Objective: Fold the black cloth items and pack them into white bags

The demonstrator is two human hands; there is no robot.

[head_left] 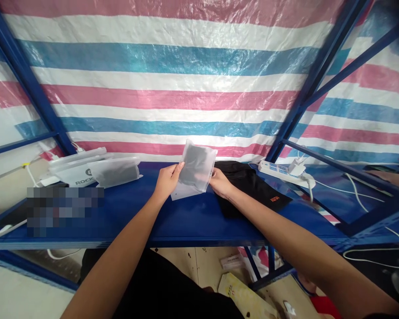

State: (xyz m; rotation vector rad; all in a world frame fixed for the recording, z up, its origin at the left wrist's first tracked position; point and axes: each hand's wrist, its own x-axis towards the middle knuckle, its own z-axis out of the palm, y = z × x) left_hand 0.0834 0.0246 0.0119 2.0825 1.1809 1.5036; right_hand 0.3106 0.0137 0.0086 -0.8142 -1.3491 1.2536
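A frosted plastic bag (195,169) with a dark folded garment inside is held upright above the blue shelf (186,217). My left hand (168,179) pinches its left edge with thumb and fingers. My right hand (219,182) grips its right edge, fingers closed behind the bag. Just right of my right hand lies a pile of black garments (252,186) with a small red label.
A stack of filled frosted bags (96,168) lies at the shelf's back left. A white power strip (282,172) with a charger and cables sits at the back right. Blue frame posts and a striped tarp close the back. Cartons lie on the floor below.
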